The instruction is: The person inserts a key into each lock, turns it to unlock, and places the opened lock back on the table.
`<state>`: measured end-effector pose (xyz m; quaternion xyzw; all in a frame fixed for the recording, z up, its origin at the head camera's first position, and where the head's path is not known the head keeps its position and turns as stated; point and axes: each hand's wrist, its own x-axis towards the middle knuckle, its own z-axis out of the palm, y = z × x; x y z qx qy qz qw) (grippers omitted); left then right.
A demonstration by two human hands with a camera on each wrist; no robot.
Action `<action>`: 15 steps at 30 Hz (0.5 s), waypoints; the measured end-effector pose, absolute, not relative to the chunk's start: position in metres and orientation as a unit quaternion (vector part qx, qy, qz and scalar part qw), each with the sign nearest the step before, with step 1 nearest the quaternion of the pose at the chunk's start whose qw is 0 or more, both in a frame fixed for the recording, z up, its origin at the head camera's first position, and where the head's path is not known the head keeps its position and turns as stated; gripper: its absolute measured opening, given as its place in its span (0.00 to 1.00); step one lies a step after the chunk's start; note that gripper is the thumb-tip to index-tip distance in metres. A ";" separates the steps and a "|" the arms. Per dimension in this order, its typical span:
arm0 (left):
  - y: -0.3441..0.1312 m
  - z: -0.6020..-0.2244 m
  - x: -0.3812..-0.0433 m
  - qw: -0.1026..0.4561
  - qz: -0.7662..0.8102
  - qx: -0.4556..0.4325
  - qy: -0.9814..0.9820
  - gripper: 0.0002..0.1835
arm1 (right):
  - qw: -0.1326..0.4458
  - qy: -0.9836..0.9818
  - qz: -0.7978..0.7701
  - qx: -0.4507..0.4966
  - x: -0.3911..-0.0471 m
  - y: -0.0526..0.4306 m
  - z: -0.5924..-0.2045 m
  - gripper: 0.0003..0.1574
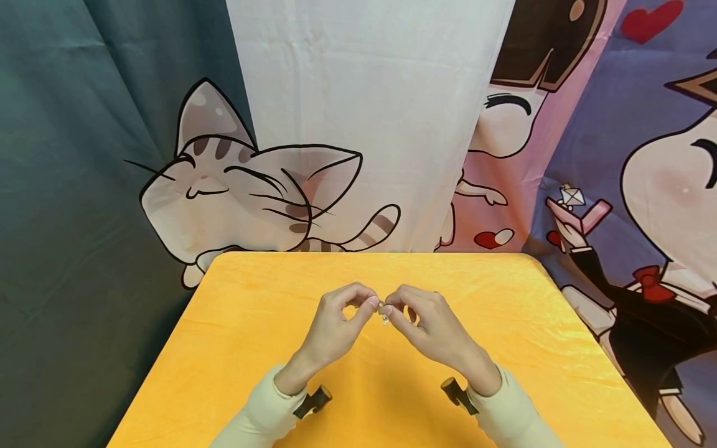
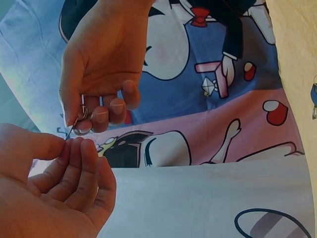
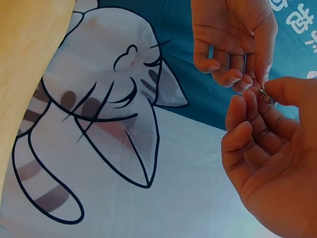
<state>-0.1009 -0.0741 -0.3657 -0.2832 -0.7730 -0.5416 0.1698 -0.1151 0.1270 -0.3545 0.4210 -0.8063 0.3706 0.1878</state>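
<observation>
Above the table, a small shiny metal piece with a ring-like loop spans the fingertips of both hands. My left hand pinches one end between thumb and index finger. From the other side, my right hand pinches it with thumb and index finger. In the left wrist view, a thin metal part runs between the two pinches, and the loop lies among the right fingers. Gold and silver parts of the metal piece show in the right wrist view; its exact kind I cannot tell.
A yellow cloth covers the table below the hands. Printed curtains hang directly behind it and on both sides. A small blue thing with metal parts is cut off at the left wrist view's right edge. Dark wrist bands sit over both sleeves.
</observation>
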 end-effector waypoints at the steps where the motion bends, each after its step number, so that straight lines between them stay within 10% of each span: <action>1: -0.074 -0.366 -0.101 0.170 -0.541 -0.283 -0.773 0.06 | 0.191 -0.806 0.369 0.422 -0.115 0.127 -0.355 0.08; 15: -0.083 -0.367 -0.117 0.137 -0.542 -0.251 -0.790 0.09 | 0.219 -0.813 0.348 0.412 -0.117 0.132 -0.359 0.07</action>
